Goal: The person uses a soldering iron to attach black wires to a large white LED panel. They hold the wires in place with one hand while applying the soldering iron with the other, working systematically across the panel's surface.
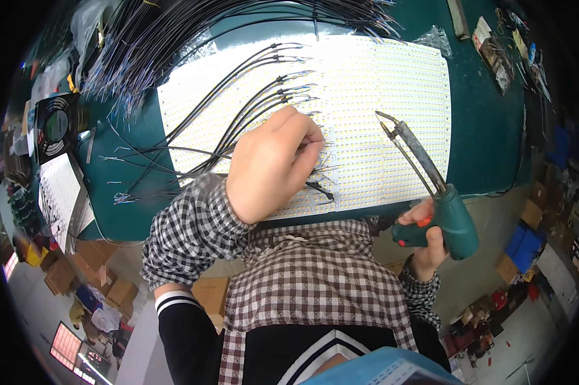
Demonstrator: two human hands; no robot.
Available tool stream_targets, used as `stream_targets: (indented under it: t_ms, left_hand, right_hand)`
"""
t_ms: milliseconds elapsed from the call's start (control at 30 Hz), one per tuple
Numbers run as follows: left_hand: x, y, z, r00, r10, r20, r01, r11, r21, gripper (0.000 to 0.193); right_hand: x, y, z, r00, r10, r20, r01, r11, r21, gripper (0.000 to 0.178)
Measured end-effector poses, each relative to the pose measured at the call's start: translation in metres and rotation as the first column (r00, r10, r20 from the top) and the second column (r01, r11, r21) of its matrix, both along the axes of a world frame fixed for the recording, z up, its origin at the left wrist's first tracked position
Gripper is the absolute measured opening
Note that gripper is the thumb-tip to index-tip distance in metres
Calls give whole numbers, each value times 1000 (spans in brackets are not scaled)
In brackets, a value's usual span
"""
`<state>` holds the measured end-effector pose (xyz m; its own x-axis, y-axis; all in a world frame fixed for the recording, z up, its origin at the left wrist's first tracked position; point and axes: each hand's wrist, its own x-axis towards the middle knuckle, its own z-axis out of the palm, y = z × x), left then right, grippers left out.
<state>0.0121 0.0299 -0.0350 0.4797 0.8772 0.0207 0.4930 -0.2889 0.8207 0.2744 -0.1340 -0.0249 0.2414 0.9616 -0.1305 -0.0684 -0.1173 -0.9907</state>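
Observation:
A white sheet of LED strip boards [405,77], dotted with rows of small yellowish LEDs, lies in front of me. My left hand [270,163] rests over its middle with thumb and fingers pinched together; what they hold is hidden. Black cables [238,112] with stripped, thin wire ends run across the sheet's left half, some ending beside and below this hand. In my right hand [428,253] is a green soldering gun [457,221], gripped by its handle near a red trigger. Its long metal tip points up and left, appearing over the sheet's right part.
A large bundle of black cables [148,48] covers the back left of the green table [126,218]. At the left stand a small black fan [57,127] and a stack of papers [61,192]. A worn dark block [494,61] lies at the back right.

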Motion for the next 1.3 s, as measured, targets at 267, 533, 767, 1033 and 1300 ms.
stream_targets:
  t_ms: [267,533,767,1033,1300]
  left_hand:
    - [4,-2,-11,993,102,-60,-103,994,-17,10]
    - [5,2,-11,997,61,-37,-63,996,-56,8]
    - [5,3,-15,999,42,-33,-43,999,-24,9]
    - [4,6,-13,999,31,-34,-32,998,-46,9]
    - [8,8,-14,999,16,-41,-18,998,-54,9]
  right_hand:
    - [-2,-2,2,1000,-7,-29,6,999,-48,49]
    - [-6,-7,9,997,39,69,-29,990,-138,57]
    - [-7,-9,12,997,80,-7,-80,978,-192,46]
    - [0,-23,-5,960,181,212,-135,968,-214,54]
    - [-2,-20,-5,977,141,162,-102,968,-227,57]
